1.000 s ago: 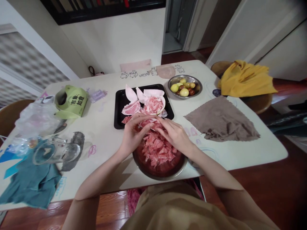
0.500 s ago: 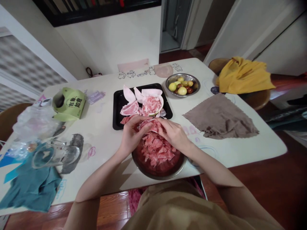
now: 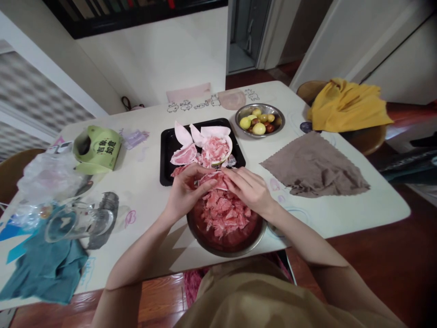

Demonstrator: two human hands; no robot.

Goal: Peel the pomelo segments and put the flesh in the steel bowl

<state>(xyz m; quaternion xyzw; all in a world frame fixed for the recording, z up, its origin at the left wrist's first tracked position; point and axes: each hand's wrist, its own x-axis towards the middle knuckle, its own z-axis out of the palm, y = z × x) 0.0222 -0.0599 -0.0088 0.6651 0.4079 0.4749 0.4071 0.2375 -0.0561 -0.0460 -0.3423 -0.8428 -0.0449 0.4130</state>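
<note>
A: In the head view, what surrounds the work?

B: A black tray (image 3: 166,176) is just beyond the hands, and past its right corner a small steel bowl (image 3: 283,122) of yellow-green and brown fruits (image 3: 259,129). A taupe cloth (image 3: 317,166) lies on the right of the bench (image 3: 143,146); left are a green bag (image 3: 109,152), a glass pitcher (image 3: 80,221) and a teal cloth (image 3: 44,269).

A: Anything in the way?

B: The hands hide the big bowl's far rim and overlap the tray's near edge.

A: And the fingers?

B: Those of the left hand (image 3: 184,187) and right hand (image 3: 251,189) curl together, gripping a pink-red piece (image 3: 218,180) above the big bowl (image 3: 226,251).

A: Textures?

B: The piece is moist, pale along its edge; the torn chunks (image 3: 225,214) below look wet and ragged. The big bowl is round metal; smooth, whitish peels (image 3: 182,133) curve in the tray. The taupe cloth is rumpled, its edge zigzag.
</note>
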